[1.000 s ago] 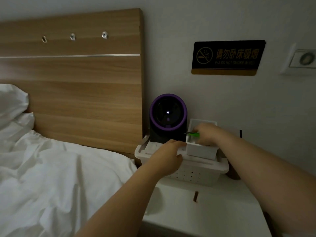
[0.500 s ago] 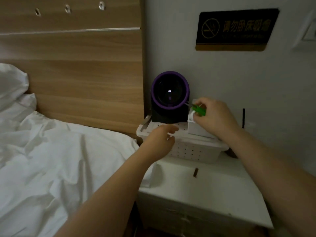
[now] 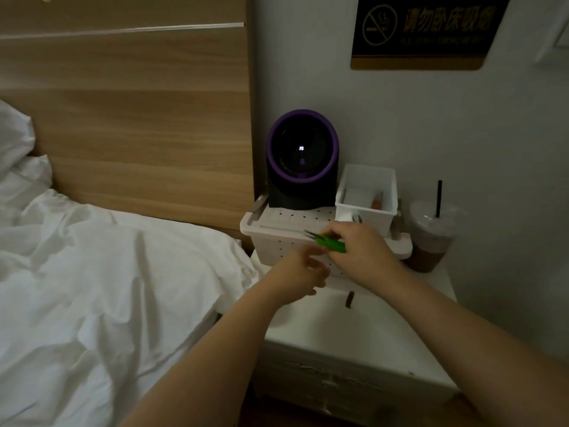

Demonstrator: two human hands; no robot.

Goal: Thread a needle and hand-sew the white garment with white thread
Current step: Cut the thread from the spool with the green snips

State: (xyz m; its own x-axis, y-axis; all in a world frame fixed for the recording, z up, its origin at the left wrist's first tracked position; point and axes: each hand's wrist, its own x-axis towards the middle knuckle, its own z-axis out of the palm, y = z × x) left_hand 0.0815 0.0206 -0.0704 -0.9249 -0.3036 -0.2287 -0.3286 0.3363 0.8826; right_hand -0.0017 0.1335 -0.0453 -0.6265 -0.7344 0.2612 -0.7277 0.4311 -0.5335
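Green thread snips point(image 3: 332, 244): held over the front rim of the perforated white basket point(image 3: 271, 238), metal tips pointing toward 10 o'clock.
Grip, right hand point(image 3: 363, 251): clenched round the green handle of the snips.
Grip, left hand point(image 3: 300, 274): just beside the snip tips, at their 7 o'clock. The fingers are curled, but in this dim light I cannot tell whether they pinch anything.
Task items: no needle or white thread can be made out. White fabric point(image 3: 92, 272) lies rumpled on the bed at 9 o'clock of the hands; garment or bedding, not distinguishable.
White bench point(image 3: 354, 331): a nightstand carrying the basket, with a small brown object point(image 3: 349, 299) at 6 o'clock of the right hand. A lidded iced drink point(image 3: 431, 238) with a straw stands at 3 o'clock of the basket.
Atop basket: a purple-ringed black device point(image 3: 301, 158) at 12 o'clock and a small white bin point(image 3: 366, 192) at 1 o'clock, contents unclear.
Stage, judged: tools being gathered; threading not yet begun.
Risk one: the pointed tips sit close to the left fingers, so a hurried hand-over could nick them.
Risk two: poor light. A needle or white thread set down on white fabric would likely be lost.
Risk three: a right forearm sweep toward 3 o'clock could tip the drink and stain the work.
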